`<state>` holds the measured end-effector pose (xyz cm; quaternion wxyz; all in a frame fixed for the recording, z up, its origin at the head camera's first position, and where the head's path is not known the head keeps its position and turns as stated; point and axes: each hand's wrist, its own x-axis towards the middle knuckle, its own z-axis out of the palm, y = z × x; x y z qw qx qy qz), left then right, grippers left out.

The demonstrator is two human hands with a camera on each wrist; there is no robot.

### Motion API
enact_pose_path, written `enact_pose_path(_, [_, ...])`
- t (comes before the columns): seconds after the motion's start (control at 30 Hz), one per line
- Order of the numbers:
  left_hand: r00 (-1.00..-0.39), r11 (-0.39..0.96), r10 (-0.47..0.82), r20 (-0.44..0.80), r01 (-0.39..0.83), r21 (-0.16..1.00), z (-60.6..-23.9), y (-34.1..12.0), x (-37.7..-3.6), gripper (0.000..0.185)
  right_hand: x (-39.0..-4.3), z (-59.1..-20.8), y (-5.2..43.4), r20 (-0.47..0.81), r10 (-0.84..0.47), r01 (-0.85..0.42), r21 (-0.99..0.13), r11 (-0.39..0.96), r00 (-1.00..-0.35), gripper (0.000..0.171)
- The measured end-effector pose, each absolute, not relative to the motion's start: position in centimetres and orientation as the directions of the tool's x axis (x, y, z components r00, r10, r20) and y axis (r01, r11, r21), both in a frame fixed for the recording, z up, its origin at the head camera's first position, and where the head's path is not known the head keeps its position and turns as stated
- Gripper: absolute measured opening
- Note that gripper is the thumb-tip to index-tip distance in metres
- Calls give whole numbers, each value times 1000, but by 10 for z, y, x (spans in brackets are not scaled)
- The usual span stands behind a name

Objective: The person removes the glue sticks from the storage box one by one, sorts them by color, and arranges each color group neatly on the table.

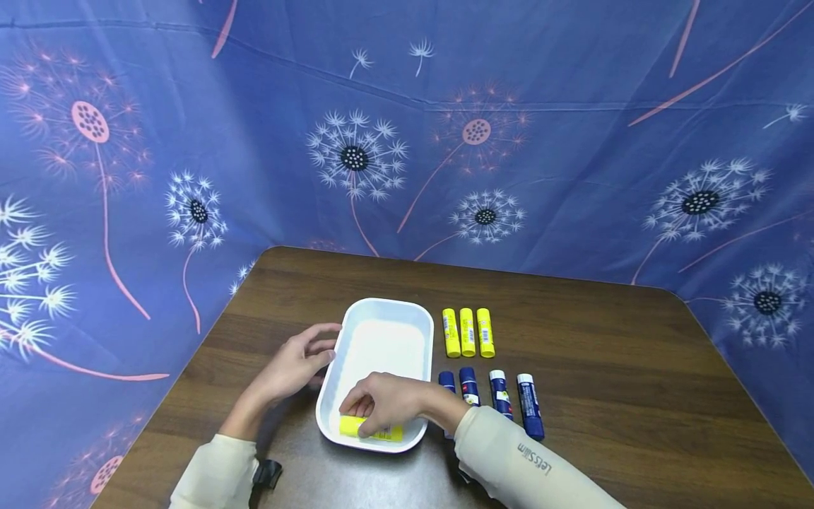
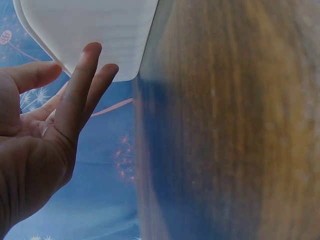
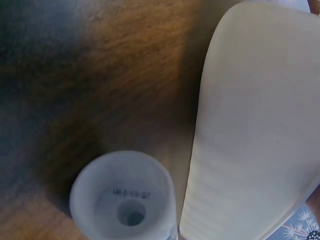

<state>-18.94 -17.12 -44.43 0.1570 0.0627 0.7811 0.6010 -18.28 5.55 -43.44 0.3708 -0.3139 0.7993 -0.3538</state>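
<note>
- Yellow glue stick [image 1: 372, 430] lying on its side at the near end of the white tray [image 1: 381, 318], under curled fingers of the right hand [image 1: 388, 401], which grips it.
- Left hand [image 1: 295, 364] with relaxed, straight fingers against the tray's left rim; best kept there to steady it.
- Better laid flat along the near wall, then released gently.
- Three yellow sticks [image 1: 468, 331] and four blue sticks [image 1: 499, 393] just right of the tray on the wooden table [image 1: 604, 367].
</note>
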Motion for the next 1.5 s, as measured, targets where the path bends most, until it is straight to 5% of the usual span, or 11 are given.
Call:
enact_pose_path(0.73, [-943, 277, 288, -165, -82, 957, -443, -171, -188, 50, -175, -438, 49, -287, -810, -415, -743, 525, -511, 32])
enact_pose_path(1.5, [-944, 282, 282, -173, -91, 955, -446, -170, -189, 50, -205, -398, 80, -190, -703, -196, -882, 429, -685, 38])
